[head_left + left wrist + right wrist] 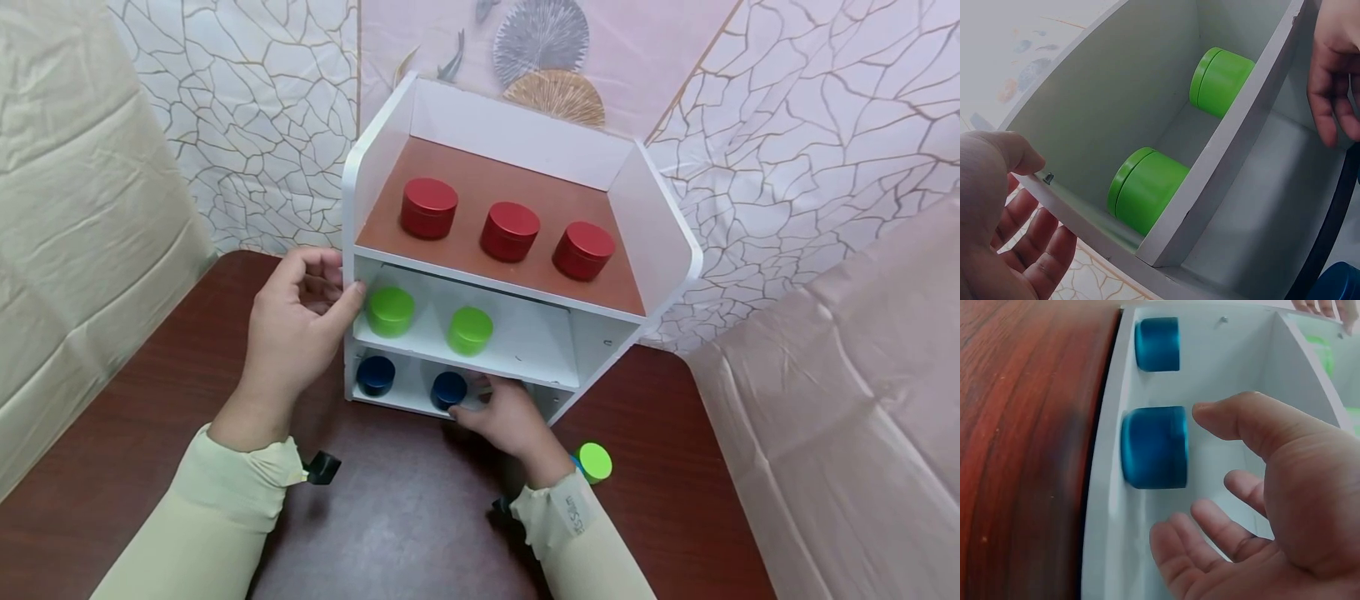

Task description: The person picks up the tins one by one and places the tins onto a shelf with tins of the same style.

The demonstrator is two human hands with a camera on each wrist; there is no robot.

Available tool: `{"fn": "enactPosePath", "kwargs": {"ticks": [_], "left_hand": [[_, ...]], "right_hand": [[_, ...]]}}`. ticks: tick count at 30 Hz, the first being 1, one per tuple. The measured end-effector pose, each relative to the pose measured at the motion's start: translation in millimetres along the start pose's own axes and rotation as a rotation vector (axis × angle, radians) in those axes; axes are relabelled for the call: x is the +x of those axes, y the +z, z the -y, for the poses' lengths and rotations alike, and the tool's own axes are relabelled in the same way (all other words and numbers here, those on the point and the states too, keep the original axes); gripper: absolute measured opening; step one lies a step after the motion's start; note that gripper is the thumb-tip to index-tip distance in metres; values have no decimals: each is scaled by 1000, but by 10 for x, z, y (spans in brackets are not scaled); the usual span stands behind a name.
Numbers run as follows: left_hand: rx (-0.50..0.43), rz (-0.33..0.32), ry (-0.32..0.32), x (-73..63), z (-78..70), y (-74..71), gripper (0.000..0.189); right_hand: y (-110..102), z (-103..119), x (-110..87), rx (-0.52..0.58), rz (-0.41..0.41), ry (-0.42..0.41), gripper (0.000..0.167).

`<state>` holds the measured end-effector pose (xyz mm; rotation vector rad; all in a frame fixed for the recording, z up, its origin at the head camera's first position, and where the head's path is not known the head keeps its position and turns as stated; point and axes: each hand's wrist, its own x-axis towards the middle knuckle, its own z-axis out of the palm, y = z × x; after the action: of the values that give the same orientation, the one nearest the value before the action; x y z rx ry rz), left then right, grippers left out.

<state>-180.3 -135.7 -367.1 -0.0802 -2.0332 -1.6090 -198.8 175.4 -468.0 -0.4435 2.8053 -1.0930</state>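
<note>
At its left side panel, a small white shelf unit (656, 229) is gripped by my left hand (292, 337), thumb inside the edge and fingers outside. My right hand (513, 421) reaches into the bottom compartment. Its thumb and fingers are spread beside a blue round tin (1155, 449), with a gap showing between them in the right wrist view. Another blue tin (376, 375) stands to the left on the same level. On the middle level stand two lime-green tins, one at the left (391, 311) and one near the centre (470, 331).
Three red tins, left (429, 208), middle (510, 232) and right (583, 251), sit on the brown top board. A green tin (596, 462) and a partly hidden blue item lie on the dark wooden table (660, 500) beside my right wrist. Patterned cloth (247, 125) hangs behind.
</note>
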Motion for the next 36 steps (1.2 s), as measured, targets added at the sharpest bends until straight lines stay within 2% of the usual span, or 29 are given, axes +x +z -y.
{"fn": "enactPosePath", "kwargs": {"ticks": [9,22,36], "left_hand": [[-1,4,4,7,3,5,35],[-13,-7,14,8,19,13,34],[0,-5,13,7,14,13,34]], "right_hand": [[-86,67,-121,46,-15,24,82],[-192,83,-302,-1,-43,-51,76],[-268,40,-645,-24,-106,-44,70]]}}
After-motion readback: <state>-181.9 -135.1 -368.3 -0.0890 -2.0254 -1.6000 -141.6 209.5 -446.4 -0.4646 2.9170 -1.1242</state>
